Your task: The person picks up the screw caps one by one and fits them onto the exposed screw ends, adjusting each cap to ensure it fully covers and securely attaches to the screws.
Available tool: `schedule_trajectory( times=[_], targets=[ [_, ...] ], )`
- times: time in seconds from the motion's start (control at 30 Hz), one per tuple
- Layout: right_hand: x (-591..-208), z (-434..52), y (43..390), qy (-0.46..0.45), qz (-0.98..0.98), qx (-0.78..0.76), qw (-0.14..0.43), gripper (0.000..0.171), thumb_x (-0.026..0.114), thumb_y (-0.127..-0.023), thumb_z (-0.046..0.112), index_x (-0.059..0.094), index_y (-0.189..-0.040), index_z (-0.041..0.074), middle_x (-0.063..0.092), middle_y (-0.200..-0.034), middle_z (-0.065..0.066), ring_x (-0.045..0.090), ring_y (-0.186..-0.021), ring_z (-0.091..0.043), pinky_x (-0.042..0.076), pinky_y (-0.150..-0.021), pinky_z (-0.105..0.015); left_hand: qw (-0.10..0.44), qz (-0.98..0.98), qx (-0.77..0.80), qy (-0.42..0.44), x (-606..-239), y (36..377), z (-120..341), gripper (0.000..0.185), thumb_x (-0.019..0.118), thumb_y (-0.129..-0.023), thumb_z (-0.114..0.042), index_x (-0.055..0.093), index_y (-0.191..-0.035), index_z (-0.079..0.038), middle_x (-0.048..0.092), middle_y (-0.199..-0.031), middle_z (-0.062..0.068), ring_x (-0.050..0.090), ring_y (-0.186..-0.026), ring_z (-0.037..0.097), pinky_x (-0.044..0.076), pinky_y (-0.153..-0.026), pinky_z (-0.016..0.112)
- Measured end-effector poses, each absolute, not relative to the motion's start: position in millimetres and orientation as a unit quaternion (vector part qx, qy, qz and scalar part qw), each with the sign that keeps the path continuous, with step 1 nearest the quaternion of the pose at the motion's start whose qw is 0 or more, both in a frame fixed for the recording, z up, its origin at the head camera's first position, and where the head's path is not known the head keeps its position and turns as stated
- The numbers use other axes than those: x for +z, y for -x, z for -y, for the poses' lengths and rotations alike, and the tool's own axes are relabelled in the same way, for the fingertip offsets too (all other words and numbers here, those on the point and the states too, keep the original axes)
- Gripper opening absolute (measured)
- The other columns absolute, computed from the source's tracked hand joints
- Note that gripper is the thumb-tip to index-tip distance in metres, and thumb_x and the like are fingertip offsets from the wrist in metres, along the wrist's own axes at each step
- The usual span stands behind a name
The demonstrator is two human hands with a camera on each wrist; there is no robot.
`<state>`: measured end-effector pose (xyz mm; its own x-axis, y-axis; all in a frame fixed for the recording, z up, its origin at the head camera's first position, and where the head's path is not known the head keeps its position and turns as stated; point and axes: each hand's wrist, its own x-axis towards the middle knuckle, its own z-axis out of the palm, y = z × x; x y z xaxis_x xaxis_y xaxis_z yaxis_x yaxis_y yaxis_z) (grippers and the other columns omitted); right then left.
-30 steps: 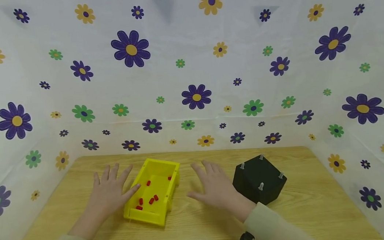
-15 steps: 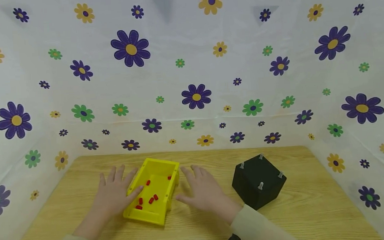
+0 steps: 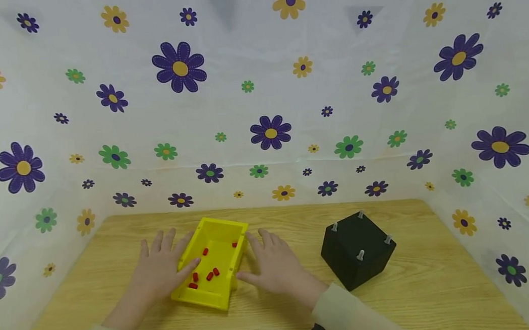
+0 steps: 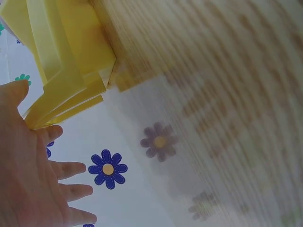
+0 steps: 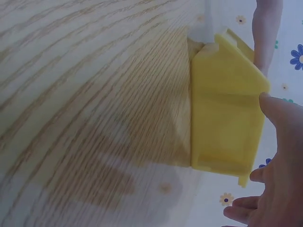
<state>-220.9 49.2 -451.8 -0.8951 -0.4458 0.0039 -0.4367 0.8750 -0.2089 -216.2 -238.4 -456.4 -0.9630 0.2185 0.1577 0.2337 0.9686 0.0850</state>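
Wooden table (image 3: 435, 286), flowered cloth backdrop (image 3: 332, 80)

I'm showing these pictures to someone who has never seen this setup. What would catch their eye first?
Most likely the bright yellow tray in the middle of the wooden table, with small red pieces scattered inside and an open hand on either side: the left hand and the right hand. Next, the black cube with pale pegs to the right, and the flowered sheet behind.
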Motion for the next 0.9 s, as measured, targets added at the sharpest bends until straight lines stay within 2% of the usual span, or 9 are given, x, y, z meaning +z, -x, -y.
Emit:
schedule_trajectory(
  times=[0.4, 0.63, 0.9],
  targets=[
    [-450.1, -46.4, 219.1, 0.233, -0.967, -0.099, 0.023, 0.100, 0.052, -0.096, 0.079, 0.026, -0.169, 0.015, 0.033, -0.172, -0.018, 0.039, -0.156, -0.036, 0.040, -0.126, -0.054, 0.077, 0.989, -0.063, 0.113, -461.4, 215.3, 236.9, 0.075, 0.060, -0.103, -0.056, 0.038, -0.164, -0.019, 0.038, -0.163, 0.034, 0.029, -0.151, 0.064, 0.017, -0.117, 0.086],
    [-452.0, -43.9, 219.2, 0.240, -0.966, -0.094, 0.029, 0.102, 0.048, -0.096, 0.081, 0.023, -0.169, 0.015, 0.031, -0.173, -0.017, 0.038, -0.158, -0.035, 0.039, -0.126, -0.053, 0.084, 0.988, -0.054, 0.115, -461.5, 210.8, 237.3, 0.076, 0.060, -0.102, -0.057, 0.038, -0.164, -0.021, 0.040, -0.163, 0.033, 0.032, -0.150, 0.064, 0.020, -0.116, 0.086],
    [-451.4, -43.3, 221.9, 0.263, -0.960, -0.090, 0.036, 0.112, 0.048, -0.093, 0.085, 0.019, -0.170, 0.008, 0.028, -0.174, -0.017, 0.036, -0.159, -0.034, 0.038, -0.128, -0.051, 0.079, 0.989, -0.056, 0.115, -459.5, 208.6, 234.9, 0.077, 0.062, -0.102, -0.056, 0.038, -0.164, -0.017, 0.040, -0.162, 0.034, 0.034, -0.148, 0.065, 0.021, -0.115, 0.086]
  ],
)
